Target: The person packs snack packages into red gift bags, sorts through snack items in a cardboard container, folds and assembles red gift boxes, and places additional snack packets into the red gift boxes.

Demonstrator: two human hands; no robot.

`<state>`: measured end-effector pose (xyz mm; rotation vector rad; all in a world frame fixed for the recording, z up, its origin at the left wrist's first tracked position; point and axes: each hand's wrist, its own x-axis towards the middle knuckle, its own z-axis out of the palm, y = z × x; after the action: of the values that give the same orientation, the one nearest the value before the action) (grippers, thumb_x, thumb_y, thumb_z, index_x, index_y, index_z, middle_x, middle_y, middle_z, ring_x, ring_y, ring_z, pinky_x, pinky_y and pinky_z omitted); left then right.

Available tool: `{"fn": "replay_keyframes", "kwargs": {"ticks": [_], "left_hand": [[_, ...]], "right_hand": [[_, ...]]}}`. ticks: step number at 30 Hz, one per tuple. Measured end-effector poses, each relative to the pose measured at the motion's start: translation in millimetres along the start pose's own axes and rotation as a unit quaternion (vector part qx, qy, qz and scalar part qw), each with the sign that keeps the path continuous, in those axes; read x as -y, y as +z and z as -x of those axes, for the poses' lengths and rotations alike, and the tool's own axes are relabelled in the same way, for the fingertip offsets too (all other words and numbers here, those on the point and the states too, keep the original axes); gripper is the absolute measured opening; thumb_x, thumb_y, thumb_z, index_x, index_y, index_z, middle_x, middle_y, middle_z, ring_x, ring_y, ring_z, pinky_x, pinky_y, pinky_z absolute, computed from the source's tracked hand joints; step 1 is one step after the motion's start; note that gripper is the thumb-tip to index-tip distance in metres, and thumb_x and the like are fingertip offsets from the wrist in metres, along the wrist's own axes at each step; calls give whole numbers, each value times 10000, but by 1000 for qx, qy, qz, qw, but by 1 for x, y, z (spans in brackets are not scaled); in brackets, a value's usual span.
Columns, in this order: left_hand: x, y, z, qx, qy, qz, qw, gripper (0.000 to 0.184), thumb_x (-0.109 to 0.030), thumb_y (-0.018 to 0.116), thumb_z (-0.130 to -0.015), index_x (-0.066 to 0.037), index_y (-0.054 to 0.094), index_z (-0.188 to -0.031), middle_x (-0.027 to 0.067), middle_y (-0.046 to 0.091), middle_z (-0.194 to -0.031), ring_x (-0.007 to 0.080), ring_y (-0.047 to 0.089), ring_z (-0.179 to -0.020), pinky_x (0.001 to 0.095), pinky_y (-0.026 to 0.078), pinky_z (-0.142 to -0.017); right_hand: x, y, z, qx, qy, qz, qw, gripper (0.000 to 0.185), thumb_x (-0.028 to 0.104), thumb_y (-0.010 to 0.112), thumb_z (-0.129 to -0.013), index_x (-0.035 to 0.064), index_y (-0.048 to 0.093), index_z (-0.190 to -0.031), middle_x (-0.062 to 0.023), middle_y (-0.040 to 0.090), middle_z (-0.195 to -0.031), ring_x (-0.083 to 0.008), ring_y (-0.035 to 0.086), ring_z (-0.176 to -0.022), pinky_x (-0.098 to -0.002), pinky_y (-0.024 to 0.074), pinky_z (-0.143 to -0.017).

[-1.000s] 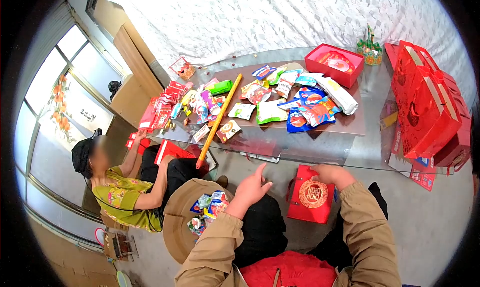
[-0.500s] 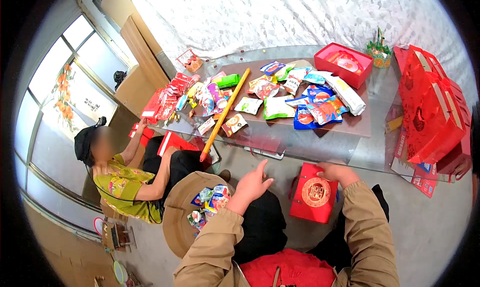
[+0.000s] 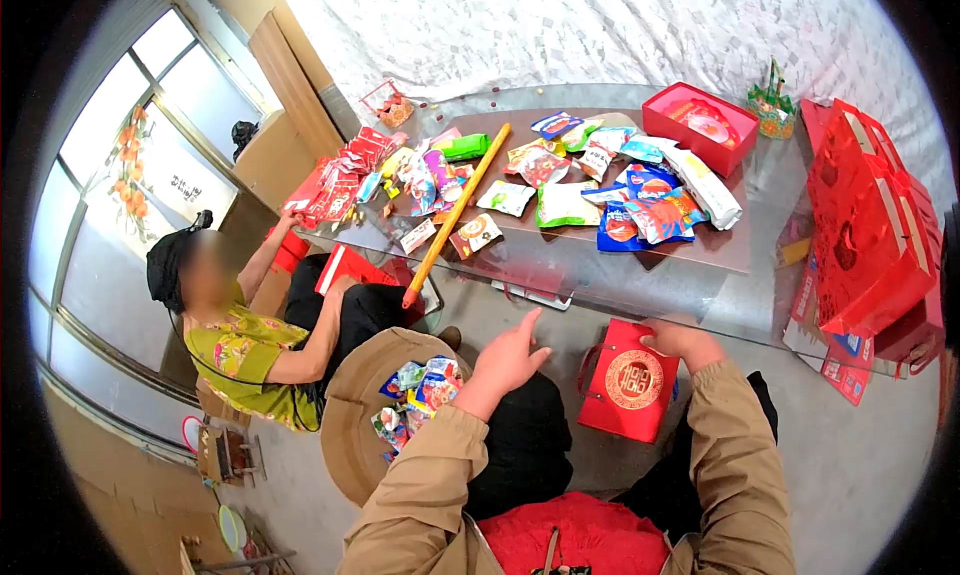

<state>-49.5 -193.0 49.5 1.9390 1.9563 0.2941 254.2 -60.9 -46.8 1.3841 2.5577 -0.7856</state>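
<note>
My right hand (image 3: 675, 341) grips the upper right edge of a red gift box (image 3: 628, 380) with a round gold emblem, held over my lap below the table edge. My left hand (image 3: 510, 358) is in the air left of the box, index finger and thumb apart, with nothing in it. Left of that hand stands a round brown container (image 3: 350, 405) with colourful snack packets (image 3: 437, 383) inside. On the glass-topped table (image 3: 690, 300), a yellow stick (image 3: 460, 212) lies between a pile of red packets (image 3: 345, 180) and larger snack bags (image 3: 566, 205).
A person in a yellow-green top (image 3: 250, 360) sits at the left, one hand at the red packets and the other on a red item. An open red box (image 3: 700, 130), a small green basket (image 3: 772, 110) and large red gift bags (image 3: 868, 225) are at the right.
The view has turned slightly, so the table items appear shifted right and up. My right hand still grips the red box, and my left hand keeps nearly the same pose.
</note>
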Motion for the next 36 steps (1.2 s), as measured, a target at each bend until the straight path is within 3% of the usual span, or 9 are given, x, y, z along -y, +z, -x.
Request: {"fn": "replay_keyframes", "kwargs": {"ticks": [4, 13, 16, 19, 22, 28, 29, 33, 36], "left_hand": [[3, 1, -1, -2, -1, -3, 1000, 724, -297, 696, -858, -126, 340, -1465, 165, 680, -1009, 386, 648, -954, 474, 517, -810], [7, 2, 0, -33, 15, -9, 999, 744, -297, 717, -857, -121, 345, -1477, 145, 664, -1034, 338, 659, -858, 435, 528, -758], [7, -2, 1, -42, -25, 35, 998, 754, -278, 712, -849, -115, 333, -1480, 159, 652, -1100, 352, 637, -974, 439, 517, -842], [13, -1, -1, -88, -27, 121, 988, 792, -258, 717, -860, -120, 283, -1508, 139, 601, -1177, 253, 639, -954, 392, 524, -829], [41, 11, -15, -179, -42, 367, 912, 799, -202, 714, -881, -95, 246, -1520, 110, 573, -1206, 201, 647, -911, 363, 522, -778], [89, -29, -16, -310, -124, 543, 771, 724, -349, 587, -985, -140, 161, -1531, 67, 527, -1221, 195, 614, -994, 324, 491, -792], [102, -40, -14, -328, -103, 612, 713, 766, -276, 642, -956, -128, 152, -1524, 87, 536, -1226, 188, 622, -972, 313, 517, -727], [148, -89, -8, -382, -84, 657, 645, 695, -487, 547, -979, -157, 206, -1487, 139, 492, -1333, 263, 542, -1176, 422, 458, -947], [181, -128, -2, -382, -53, 714, 585, 940, -685, 500, -908, -170, 57, -1557, 218, 325, -1528, 367, 381, -1384, 484, 251, -1154]], "right_hand": [[2, 16, -5, -35, -61, -79, 994, 467, 405, 624, -900, 122, 625, -1271, -171, 611, -1290, -360, 589, -1170, -451, 467, -991], [-20, 15, -15, 2, 25, 40, 999, 472, 414, 610, -913, 135, 615, -1294, -168, 615, -1283, -361, 581, -1180, -444, 462, -991], [0, 4, -1, -19, -13, -28, 999, 474, 416, 598, -927, 146, 600, -1317, -165, 614, -1290, -366, 579, -1181, -438, 462, -993], [10, 3, 0, 28, -66, -88, 994, 531, 408, 574, -953, 119, 516, -1395, -187, 546, -1384, -357, 516, -1272, -419, 412, -1061], [3, 8, -6, 29, -54, -91, 994, 538, 411, 584, -947, 132, 512, -1402, -176, 550, -1384, -351, 515, -1276, -416, 410, -1064], [8, -7, -3, 36, 2, 28, 999, 545, 390, 614, -929, 130, 516, -1398, -163, 564, -1371, -347, 519, -1271, -407, 417, -1056], [7, -5, -4, 33, -4, 8, 999, 543, 388, 617, -927, 130, 519, -1395, -164, 564, -1370, -348, 519, -1270, -409, 417, -1056], [11, -9, -3, 50, -4, -36, 998, 538, 380, 627, -923, 124, 529, -1386, -168, 564, -1371, -348, 519, -1271, -412, 412, -1059], [10, -7, -9, 54, -6, -27, 998, 536, 377, 629, -921, 115, 528, -1378, -186, 578, -1342, -360, 535, -1249, -423, 426, -1038]]}}
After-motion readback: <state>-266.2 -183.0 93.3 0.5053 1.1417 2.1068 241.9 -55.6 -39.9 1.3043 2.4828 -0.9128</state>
